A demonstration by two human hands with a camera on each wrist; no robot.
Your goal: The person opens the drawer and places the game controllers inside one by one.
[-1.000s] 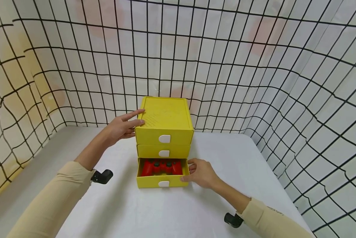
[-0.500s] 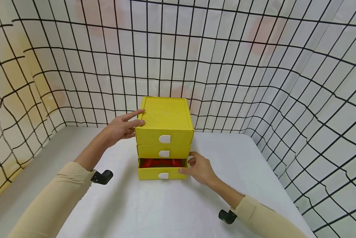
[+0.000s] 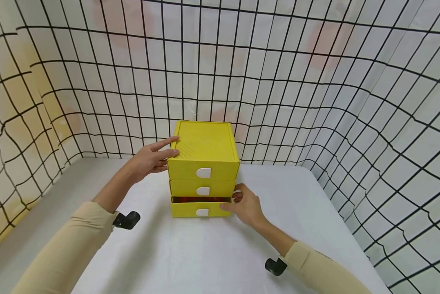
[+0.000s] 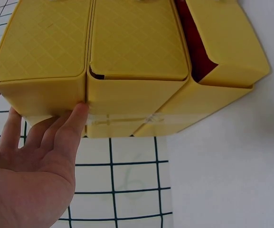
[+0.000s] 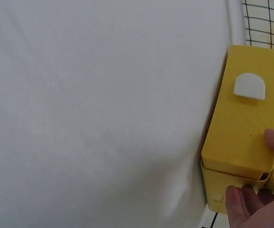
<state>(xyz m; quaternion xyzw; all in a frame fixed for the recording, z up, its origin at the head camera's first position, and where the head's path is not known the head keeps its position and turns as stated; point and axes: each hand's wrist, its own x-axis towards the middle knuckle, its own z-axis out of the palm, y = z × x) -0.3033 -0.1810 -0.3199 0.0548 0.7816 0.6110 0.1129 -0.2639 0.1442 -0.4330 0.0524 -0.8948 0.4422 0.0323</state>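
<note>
A yellow chest with several stacked drawers (image 3: 205, 141) stands in the middle of the table, each front bearing a white tab. Its bottom drawer (image 3: 190, 210) is a little way out; the upper ones look closed. Through the gap shows a strip of a red game controller (image 3: 184, 200), mostly hidden. My left hand (image 3: 148, 160) rests extended fingers against the chest's left side and top edge. At the right corner of the bottom drawer is my right hand (image 3: 247, 205), thumb on its front and bent fingers along the side.
A white cloth (image 3: 197, 257) covers the table. Behind and at both sides stands a black wire grid (image 3: 271, 77) against pale sheeting, close behind the chest. Each forearm carries a small black camera, such as the left one (image 3: 128, 219).
The bottom drawer has slid back into the chest, covering most of the red controller. My right hand has moved away from me along with it. The left hand stays in place.
</note>
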